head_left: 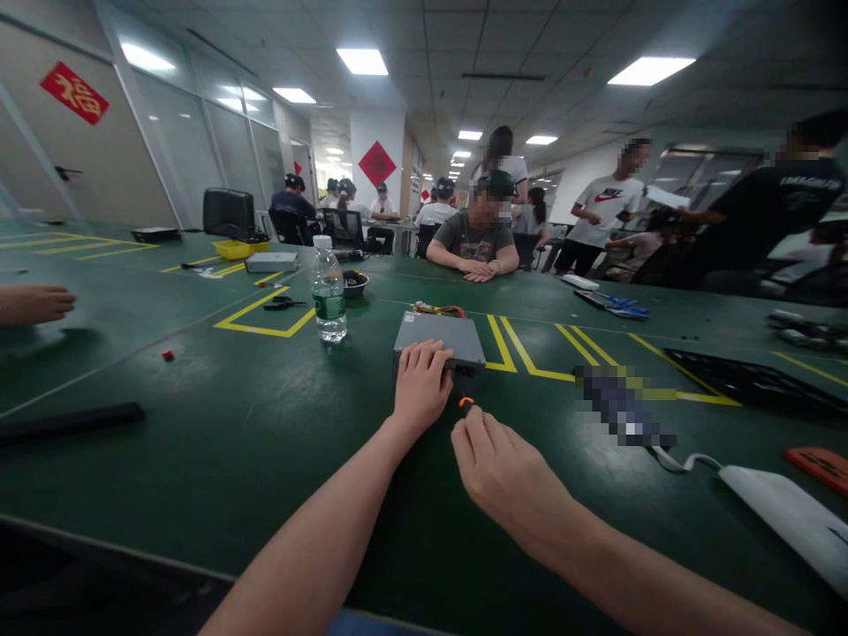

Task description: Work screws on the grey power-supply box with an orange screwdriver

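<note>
A grey metal computer power supply lies flat on the green table in front of me, coloured wires bunched behind it. My left hand grips its near left side, fingers laid over the top edge. Just short of its near face, my right hand is closed in a pinch around a screwdriver with a black-and-orange handle. Most of that handle is hidden by my fingers. The thin tip points toward the box, and I cannot tell whether it touches.
A water bottle stands left of the power supply, by a bowl. Another person's hand rests far left, above a black bar. Rightward lie a white device with a cable and a black panel. A person sits opposite.
</note>
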`<control>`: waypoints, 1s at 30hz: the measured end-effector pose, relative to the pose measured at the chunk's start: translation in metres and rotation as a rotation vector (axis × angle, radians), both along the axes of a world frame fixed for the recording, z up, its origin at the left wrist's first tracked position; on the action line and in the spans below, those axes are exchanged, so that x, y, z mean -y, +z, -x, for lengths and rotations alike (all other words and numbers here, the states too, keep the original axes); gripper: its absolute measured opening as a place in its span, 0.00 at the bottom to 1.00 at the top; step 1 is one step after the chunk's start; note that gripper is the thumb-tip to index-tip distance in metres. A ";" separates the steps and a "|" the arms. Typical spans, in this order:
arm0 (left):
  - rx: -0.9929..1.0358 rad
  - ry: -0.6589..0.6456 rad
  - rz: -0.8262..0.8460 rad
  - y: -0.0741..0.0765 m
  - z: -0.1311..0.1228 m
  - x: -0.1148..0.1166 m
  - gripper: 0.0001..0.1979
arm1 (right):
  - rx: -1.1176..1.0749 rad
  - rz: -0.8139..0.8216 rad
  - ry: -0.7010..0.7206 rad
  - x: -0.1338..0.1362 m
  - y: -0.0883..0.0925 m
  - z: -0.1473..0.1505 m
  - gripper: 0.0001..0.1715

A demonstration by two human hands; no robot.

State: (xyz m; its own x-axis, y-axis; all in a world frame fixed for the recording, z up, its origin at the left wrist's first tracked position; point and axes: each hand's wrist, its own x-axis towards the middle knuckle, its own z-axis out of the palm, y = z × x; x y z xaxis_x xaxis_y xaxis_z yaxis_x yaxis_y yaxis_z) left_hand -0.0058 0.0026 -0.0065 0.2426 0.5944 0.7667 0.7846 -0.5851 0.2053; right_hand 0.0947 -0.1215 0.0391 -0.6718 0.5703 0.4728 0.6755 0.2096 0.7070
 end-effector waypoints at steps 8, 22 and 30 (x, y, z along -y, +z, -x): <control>-0.018 -0.001 -0.010 -0.003 0.000 -0.005 0.13 | -0.026 0.007 -0.004 -0.007 0.009 0.009 0.11; -0.002 0.000 0.011 0.000 0.000 -0.001 0.13 | -0.414 0.093 -0.032 -0.010 -0.003 -0.031 0.11; 0.006 -0.001 0.006 0.000 -0.001 -0.001 0.13 | -0.392 0.125 0.008 -0.007 -0.012 -0.024 0.15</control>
